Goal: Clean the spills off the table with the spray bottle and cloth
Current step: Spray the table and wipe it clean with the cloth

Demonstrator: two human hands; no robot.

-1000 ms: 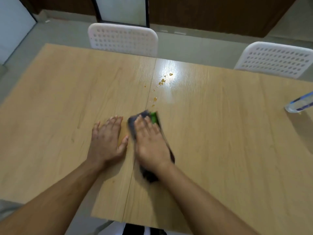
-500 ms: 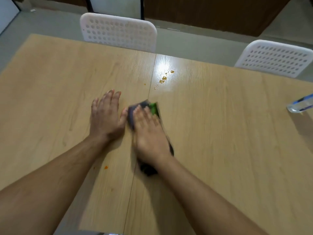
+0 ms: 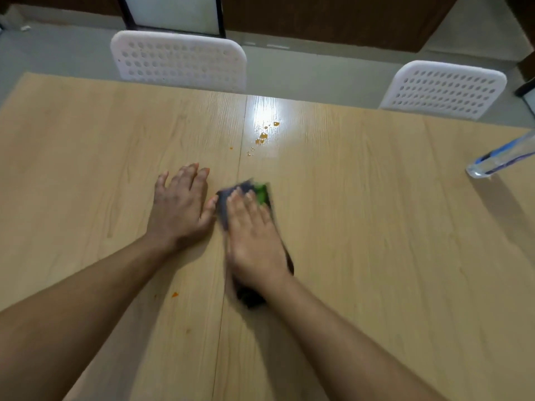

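Pressing flat on the cloth, the right hand lies palm down with fingers straight and close together. The cloth is a dark grey, soft fabric piece with a bright green patch at its far edge; its outline is blurred, and it extends from beyond the fingertips to under the wrist. It lies on the table, just right of the centre seam, a thin dark line running across the top from far edge to near edge.

The left hand rests palm down just left of the seam, fingers extended and slightly spread, holding nothing; its thumb lies just beside the cloth.

The table top is light wood-grain laminate, smooth, with a glossy glare patch beyond the cloth. Amber droplets sit in that glare, right of the seam. A small orange speck lies left of the seam, near the left forearm.

A clear plastic bottle with blue markings stands far right of the seam. Two white perforated plastic chair backs stand beyond the table's far edge.
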